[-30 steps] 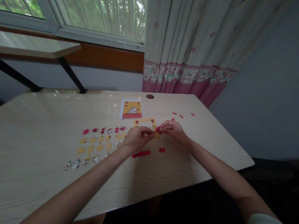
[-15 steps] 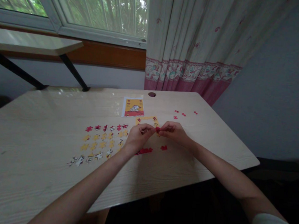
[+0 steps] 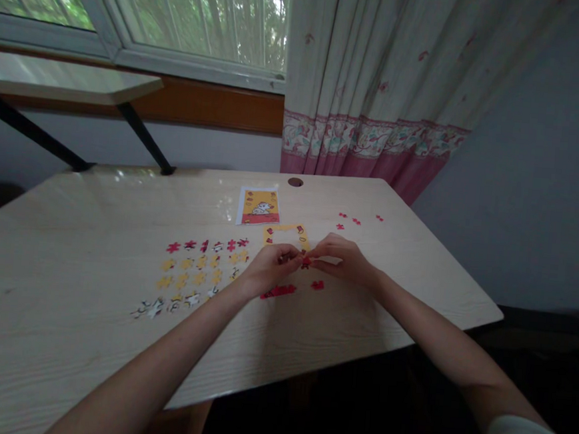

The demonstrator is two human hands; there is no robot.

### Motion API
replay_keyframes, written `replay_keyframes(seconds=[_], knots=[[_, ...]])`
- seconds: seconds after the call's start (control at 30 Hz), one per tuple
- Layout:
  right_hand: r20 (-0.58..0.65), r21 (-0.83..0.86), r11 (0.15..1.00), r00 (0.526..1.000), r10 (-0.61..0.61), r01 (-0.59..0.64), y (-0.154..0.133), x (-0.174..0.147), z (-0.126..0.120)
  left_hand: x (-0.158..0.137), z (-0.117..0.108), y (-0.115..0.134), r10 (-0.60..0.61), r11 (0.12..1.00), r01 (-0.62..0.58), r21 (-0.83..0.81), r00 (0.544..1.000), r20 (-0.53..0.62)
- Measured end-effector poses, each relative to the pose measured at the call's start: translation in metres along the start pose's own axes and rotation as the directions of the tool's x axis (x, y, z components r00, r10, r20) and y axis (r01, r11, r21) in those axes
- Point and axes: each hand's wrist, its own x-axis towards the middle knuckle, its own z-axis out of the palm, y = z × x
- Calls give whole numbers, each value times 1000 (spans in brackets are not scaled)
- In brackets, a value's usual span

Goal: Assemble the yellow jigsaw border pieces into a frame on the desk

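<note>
Between my two hands is a small red jigsaw puzzle piece (image 3: 306,262), pinched at its edges by the fingertips. My left hand (image 3: 271,269) grips its left side with thumb and forefinger. From the right, the fingers of my right hand (image 3: 345,259) close on the same piece. Behind the hands lies a partly joined yellow puzzle border (image 3: 285,229), its lower part covered by them. A joined red strip of pieces (image 3: 283,291) rests below my left hand, and a separate red piece (image 3: 317,285) lies to its right.
Rows of loose red, yellow and white pieces (image 3: 200,262) cover the table's left middle. A picture card (image 3: 260,207) lies behind the border. Several red pieces (image 3: 356,221) are scattered at the back right. A raised shelf (image 3: 69,81) stands at the back left of the table (image 3: 83,354).
The red piece has moved slightly down and been turned between my fingers. My right hand's fingers have shifted a little farther apart around it.
</note>
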Motion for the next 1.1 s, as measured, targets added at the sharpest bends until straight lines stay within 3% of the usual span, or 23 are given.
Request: replay_keyframes(seconds=[0.2,0.33,0.4,0.47,0.57,0.63,0.8,0.93,1.1], knots=[[11,-119,989,996,-85,85,2,-2,-6,-1,-1,-2,22,995,-15,103,997,-69],[-48,-155,988,999,-22,14,10,-3,-11,-9,-10,-3,193,912,-125,391,971,-140],[-72,-165,986,997,5,-17,15,-5,-15,-18,-14,-1,320,807,-249,535,946,-43],[-76,-170,985,997,17,-30,20,-6,-18,-29,-11,4,368,686,-352,637,923,114],[-42,-141,990,999,25,-31,25,-9,-21,-47,6,20,246,531,-391,752,920,305],[19,-98,994,999,42,-40,28,-11,-22,-57,22,32,184,480,-399,782,917,355],[197,-9,997,977,82,-82,31,-15,-18,-72,52,40,166,463,-298,835,954,248],[297,23,990,947,125,-138,33,-19,-12,-74,58,35,152,507,-243,827,969,192],[380,-10,986,911,158,-167,31,-18,-11,-74,61,33,129,501,-229,834,973,189]])
